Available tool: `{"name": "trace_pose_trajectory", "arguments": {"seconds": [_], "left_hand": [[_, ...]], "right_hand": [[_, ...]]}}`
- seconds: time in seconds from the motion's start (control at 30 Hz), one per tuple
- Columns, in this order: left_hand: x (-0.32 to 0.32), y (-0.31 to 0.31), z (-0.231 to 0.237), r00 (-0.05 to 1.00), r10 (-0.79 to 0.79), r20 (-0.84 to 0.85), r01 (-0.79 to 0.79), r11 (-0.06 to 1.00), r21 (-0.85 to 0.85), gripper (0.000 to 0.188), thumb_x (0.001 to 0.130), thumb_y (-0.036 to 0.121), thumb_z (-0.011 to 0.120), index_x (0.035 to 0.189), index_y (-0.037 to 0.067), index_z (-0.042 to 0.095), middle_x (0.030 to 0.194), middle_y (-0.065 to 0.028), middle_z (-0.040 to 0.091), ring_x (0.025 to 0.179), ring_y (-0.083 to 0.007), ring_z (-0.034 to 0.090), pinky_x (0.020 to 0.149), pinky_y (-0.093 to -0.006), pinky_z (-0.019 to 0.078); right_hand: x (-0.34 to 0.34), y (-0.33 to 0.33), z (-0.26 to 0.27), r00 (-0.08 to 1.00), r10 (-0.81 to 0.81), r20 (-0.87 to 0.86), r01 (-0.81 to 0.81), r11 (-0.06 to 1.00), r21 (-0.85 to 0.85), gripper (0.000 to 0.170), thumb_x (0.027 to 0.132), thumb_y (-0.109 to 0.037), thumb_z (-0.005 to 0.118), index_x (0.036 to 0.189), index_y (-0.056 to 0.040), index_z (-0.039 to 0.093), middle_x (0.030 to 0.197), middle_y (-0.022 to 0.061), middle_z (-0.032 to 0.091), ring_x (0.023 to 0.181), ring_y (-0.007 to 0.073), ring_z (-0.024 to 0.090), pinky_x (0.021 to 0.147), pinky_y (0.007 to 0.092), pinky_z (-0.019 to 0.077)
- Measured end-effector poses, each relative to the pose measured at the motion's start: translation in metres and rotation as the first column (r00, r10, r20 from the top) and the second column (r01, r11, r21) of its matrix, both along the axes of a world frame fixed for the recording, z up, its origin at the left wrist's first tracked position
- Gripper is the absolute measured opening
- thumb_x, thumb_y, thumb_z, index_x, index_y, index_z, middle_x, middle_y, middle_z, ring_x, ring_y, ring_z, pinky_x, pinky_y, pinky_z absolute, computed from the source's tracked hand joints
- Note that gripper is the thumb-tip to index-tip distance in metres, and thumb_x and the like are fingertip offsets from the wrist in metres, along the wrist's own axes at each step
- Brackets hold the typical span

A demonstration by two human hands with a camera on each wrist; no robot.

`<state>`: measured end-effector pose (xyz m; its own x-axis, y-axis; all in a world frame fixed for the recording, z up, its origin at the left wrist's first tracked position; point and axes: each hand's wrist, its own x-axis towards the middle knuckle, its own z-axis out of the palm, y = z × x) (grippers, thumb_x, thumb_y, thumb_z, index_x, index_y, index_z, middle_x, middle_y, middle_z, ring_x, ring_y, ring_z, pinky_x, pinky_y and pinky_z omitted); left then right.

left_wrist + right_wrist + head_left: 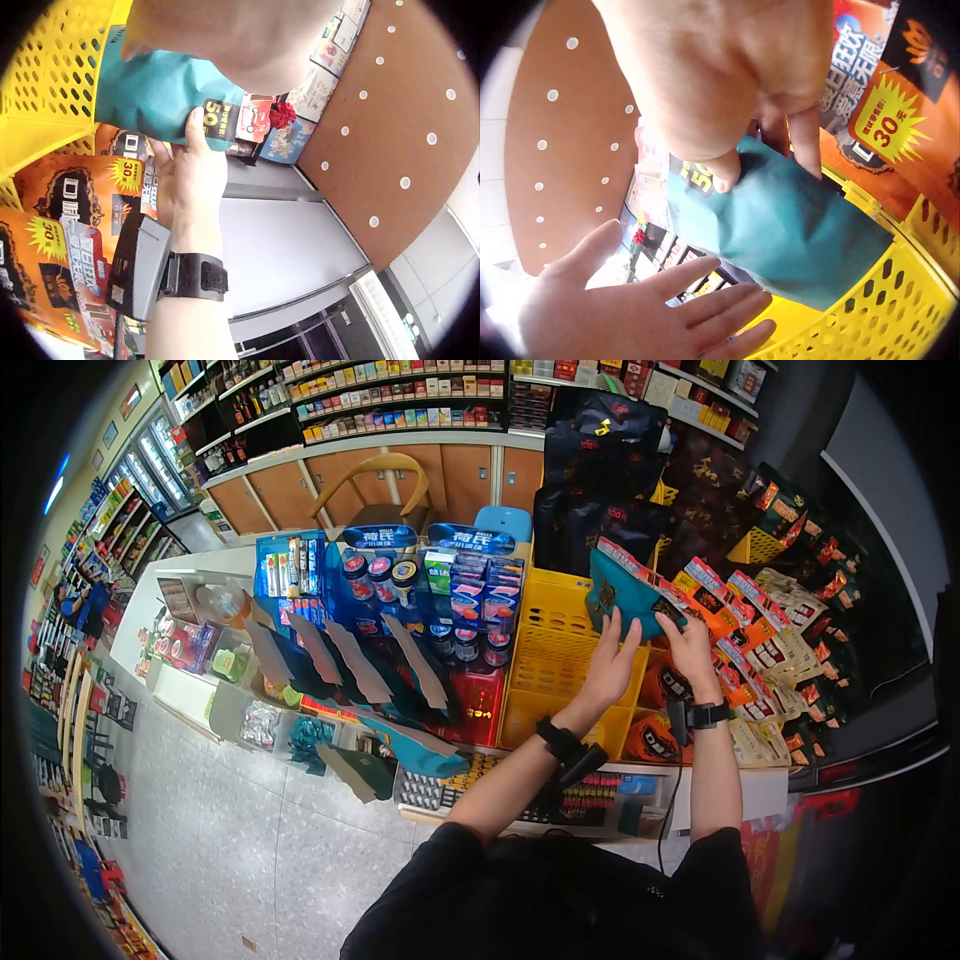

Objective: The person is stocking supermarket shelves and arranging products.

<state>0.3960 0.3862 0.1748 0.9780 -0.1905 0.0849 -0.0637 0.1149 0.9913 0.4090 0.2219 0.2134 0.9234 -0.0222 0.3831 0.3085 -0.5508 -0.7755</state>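
Observation:
A teal pouch (625,595) with a yellow "50" on a dark label leans at the edge of a yellow perforated basket (560,622). My right hand (692,657) pinches the pouch near its labelled end, thumb on the front and fingers behind, as the right wrist view shows. My left hand (612,668) is beside the pouch, its fingers straight and spread in the right wrist view (652,315). In the left wrist view the left hand (225,37) is close to the lens and covers part of the pouch.
Orange pouches (660,685) with "30" starbursts stand in rows to the right, with cream bags (785,630) beyond. Black bags (600,470) stand behind the basket. A blue candy display (430,575) and upright teal pouches with cardboard tops (365,665) are on the left.

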Motion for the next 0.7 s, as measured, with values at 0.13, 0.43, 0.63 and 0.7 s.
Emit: {"name": "trace_pose_trajectory", "arguments": {"seconds": [0.13, 0.43, 0.63, 0.7], "left_hand": [[0.014, -0.017, -0.009, 0.995, -0.065, -0.075, 0.063, 0.998, -0.025, 0.082, 0.097, 0.057, 0.042, 0.150, -0.002, 0.022, 0.155, -0.0317, 0.014, 0.148, -0.0359, 0.009, 0.117, -0.0367, 0.0142], [0.025, -0.013, -0.026, 0.990, -0.105, -0.093, 0.090, 0.985, -0.150, 0.074, 0.098, 0.054, 0.042, 0.147, 0.000, 0.033, 0.154, -0.0231, 0.027, 0.147, -0.0297, 0.015, 0.117, -0.0350, 0.0141], [-0.066, 0.036, -0.007, 0.999, -0.030, 0.024, 0.031, 0.999, -0.037, 0.046, 0.102, 0.038, 0.043, 0.119, -0.003, 0.057, 0.115, -0.0239, 0.061, 0.111, -0.0372, 0.057, 0.095, -0.0389, 0.0435], [-0.108, 0.072, 0.001, 0.989, -0.134, 0.057, 0.133, 0.991, 0.014, 0.039, 0.102, 0.029, 0.047, 0.119, -0.004, 0.058, 0.110, -0.0157, 0.064, 0.103, -0.0206, 0.060, 0.090, -0.0315, 0.0447]], "right_hand": [[0.008, 0.004, -0.003, 0.984, -0.176, -0.019, 0.173, 0.979, -0.107, 0.028, 0.093, -0.022, 0.062, 0.105, 0.0029, 0.066, 0.086, 0.0173, 0.069, 0.073, 0.0222, 0.066, 0.069, 0.0329, 0.0505], [-0.016, 0.043, 0.004, 0.857, -0.499, 0.126, 0.504, 0.864, -0.005, 0.061, 0.087, -0.016, 0.070, 0.138, 0.0016, 0.044, 0.117, 0.0259, 0.064, 0.111, 0.0323, 0.063, 0.089, 0.0372, 0.0512], [-0.084, 0.087, 0.031, 0.897, -0.361, 0.257, 0.316, 0.927, 0.201, 0.043, 0.089, -0.005, 0.067, 0.129, 0.0045, 0.053, 0.127, 0.0189, 0.060, 0.116, 0.0243, 0.060, 0.100, 0.0361, 0.0466], [-0.108, 0.111, 0.038, 0.904, -0.322, 0.282, 0.252, 0.933, 0.256, 0.031, 0.089, -0.004, 0.066, 0.118, 0.0052, 0.060, 0.119, 0.0167, 0.065, 0.109, 0.0211, 0.063, 0.095, 0.0340, 0.0493]]}}
